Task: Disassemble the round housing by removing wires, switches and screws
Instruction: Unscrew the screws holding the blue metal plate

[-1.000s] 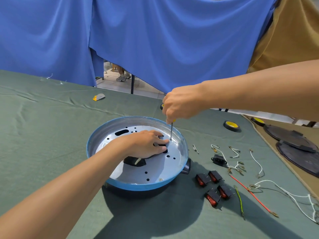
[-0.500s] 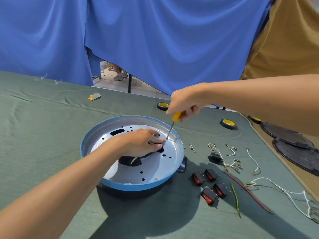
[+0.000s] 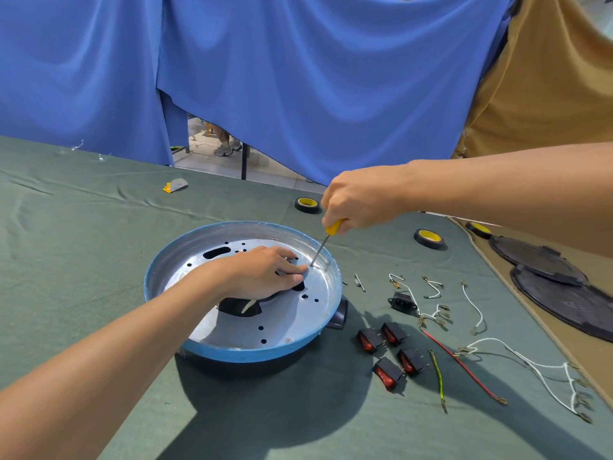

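Housing (image 3: pixel 232 355): round shallow pan with a blue rim. Inside is a dull silver plate pierced with small holes and one dark cut-out. It sits mid-view on wrinkled green cloth (image 3: pixel 83 260).

To its right and apart from it lie four black switches (image 3: pixel 388 375) with red rockers, and loose wires (image 3: pixel 464 368) in red, green and white.

Left hand (image 3: pixel 262 273) lies palm-down on the plate, fingers loosely bent and together. The fingertips touch the metal just beside the screwdriver tip; no grip on anything visible.

Screwdriver (image 3: pixel 319 250): thin steel shaft, yellow handle, tilted, tip on the plate near the far-right wall. Right hand (image 3: pixel 361 202) is fisted round the handle.

Beyond: black-and-yellow tape rolls (image 3: pixel 306 204), dark discs (image 3: pixel 564 300), blue curtain (image 3: pixel 298 78).
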A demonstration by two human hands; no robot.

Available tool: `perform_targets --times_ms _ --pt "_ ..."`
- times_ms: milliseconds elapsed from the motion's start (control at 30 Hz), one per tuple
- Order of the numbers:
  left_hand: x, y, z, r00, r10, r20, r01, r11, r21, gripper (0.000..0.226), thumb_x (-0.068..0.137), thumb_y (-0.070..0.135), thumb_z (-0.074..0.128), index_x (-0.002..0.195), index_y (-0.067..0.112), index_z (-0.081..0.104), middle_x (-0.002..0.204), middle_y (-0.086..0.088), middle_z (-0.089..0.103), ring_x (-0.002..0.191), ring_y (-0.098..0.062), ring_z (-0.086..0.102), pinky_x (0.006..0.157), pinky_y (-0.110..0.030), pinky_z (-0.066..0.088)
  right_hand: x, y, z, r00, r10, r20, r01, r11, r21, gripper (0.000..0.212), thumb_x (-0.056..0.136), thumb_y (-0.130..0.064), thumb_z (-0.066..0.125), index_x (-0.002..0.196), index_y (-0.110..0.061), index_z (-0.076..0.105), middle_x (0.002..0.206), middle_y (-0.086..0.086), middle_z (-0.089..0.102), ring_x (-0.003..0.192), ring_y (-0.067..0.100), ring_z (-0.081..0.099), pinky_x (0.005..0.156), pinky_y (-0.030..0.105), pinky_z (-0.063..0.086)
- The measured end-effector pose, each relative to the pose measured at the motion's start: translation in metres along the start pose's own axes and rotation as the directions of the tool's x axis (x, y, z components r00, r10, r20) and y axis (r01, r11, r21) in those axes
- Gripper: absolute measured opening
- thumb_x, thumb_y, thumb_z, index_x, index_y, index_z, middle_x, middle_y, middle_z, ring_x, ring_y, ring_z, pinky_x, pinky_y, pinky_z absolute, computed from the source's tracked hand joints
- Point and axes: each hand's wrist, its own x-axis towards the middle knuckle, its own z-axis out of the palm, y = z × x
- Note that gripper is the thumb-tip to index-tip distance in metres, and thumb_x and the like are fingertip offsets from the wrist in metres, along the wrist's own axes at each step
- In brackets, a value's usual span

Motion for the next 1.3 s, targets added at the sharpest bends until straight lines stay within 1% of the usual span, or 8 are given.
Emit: perform_targets --times_ms 100,200,400,667,833,1033,1133,1300 --pt "0.0 -0.001 0.0 1.0 -0.001 -0.004 0.001 1.0 -0.004 0.043 0.101 0.05 0.036 0.142 0.041 0.048 0.157 0.012 0.027 0.142 -0.017 0.029 0.116 -0.044 0.025 0.007 -0.005 -0.003 0.995 0.079 -0.055 -0.066 0.978 0.198 0.013 0.086 -0.031 0.07 0.085 -0.019 0.071 0.079 -0.003 0.062 0.069 0.015 0.05 0.056 0.019 0.036" --pt "0.0 -0.002 0.0 1.0 0.004 -0.019 -0.004 1.0 -0.024 0.042 0.101 0.049 0.037 0.14 0.041 0.05 0.157 0.012 0.029 0.141 -0.016 0.03 0.116 -0.042 0.025 0.022 -0.014 -0.002 0.937 0.349 0.001 -0.285 0.761 0.582 0.035 0.082 -0.052 0.067 0.076 -0.018 0.074 0.062 -0.004 0.069 0.054 0.004 0.056 0.047 0.013 0.041" --pt "0.001 -0.004 0.001 1.0 0.005 -0.012 -0.005 1.0 -0.009 0.042 0.101 0.049 0.036 0.141 0.042 0.047 0.157 0.011 0.028 0.143 -0.017 0.027 0.117 -0.046 0.023 0.028 -0.002 -0.007 0.711 0.441 0.548 -0.695 0.32 0.644 0.028 0.089 -0.012 0.043 0.074 0.0 0.064 0.048 0.002 0.038 0.036 0.013 0.019 0.039 0.016 0.017" --pt "0.002 -0.003 0.001 1.0 -0.002 -0.022 0.002 1.0 -0.021 0.043 0.101 0.05 0.036 0.141 0.042 0.048 0.157 0.012 0.027 0.144 -0.016 0.025 0.118 -0.046 0.021 0.028 -0.008 -0.017 0.87 0.431 0.24 -0.493 0.789 0.368 0.019 0.089 -0.031 0.065 0.083 -0.015 0.073 0.067 -0.002 0.067 0.068 0.017 0.06 0.051 0.021 0.041" --pt "0.002 -0.003 0.003 0.999 -0.002 -0.033 0.002 1.0 -0.013 0.043 0.101 0.05 0.036 0.141 0.042 0.048 0.158 0.012 0.027 0.143 -0.017 0.026 0.117 -0.046 0.022 0.024 -0.01 -0.011 0.904 0.42 0.084 -0.401 0.763 0.507 0.011 0.071 -0.018 0.081 0.081 -0.02 0.075 0.07 -0.001 0.068 0.062 0.011 0.058 0.052 0.019 0.043" --pt "0.003 -0.003 0.002 1.0 0.005 -0.031 -0.005 1.0 -0.008 0.042 0.101 0.049 0.036 0.141 0.041 0.048 0.157 0.011 0.027 0.144 -0.017 0.026 0.117 -0.047 0.022 0.025 0.001 -0.006 0.782 0.439 0.443 -0.619 0.463 0.634 0.042 0.093 -0.041 0.059 0.074 -0.004 0.065 0.045 -0.002 0.045 0.036 0.014 0.028 0.038 0.018 0.023" --pt "0.003 -0.002 0.0 1.0 0.001 -0.01 -0.001 1.0 0.002 0.042 0.101 0.049 0.035 0.141 0.042 0.048 0.157 0.01 0.028 0.144 -0.018 0.026 0.117 -0.047 0.022 0.025 0.001 -0.007 0.79 0.428 0.44 -0.613 0.543 0.574 0.034 0.093 -0.034 0.06 0.074 -0.007 0.067 0.046 -0.003 0.041 0.037 0.013 0.028 0.038 0.018 0.022" --pt "0.011 0.004 -0.007 1.0 -0.011 0.009 0.011 0.997 0.071 0.045 0.101 0.05 0.035 0.123 0.03 0.068 0.141 0.0 0.05 0.132 -0.026 0.041 0.113 -0.044 0.029 0.03 -0.011 -0.014 0.936 0.329 0.122 -0.348 0.913 0.212 0.017 0.084 -0.025 0.07 0.068 -0.026 0.063 0.062 -0.008 0.055 0.068 0.018 0.052 0.049 0.021 0.036"
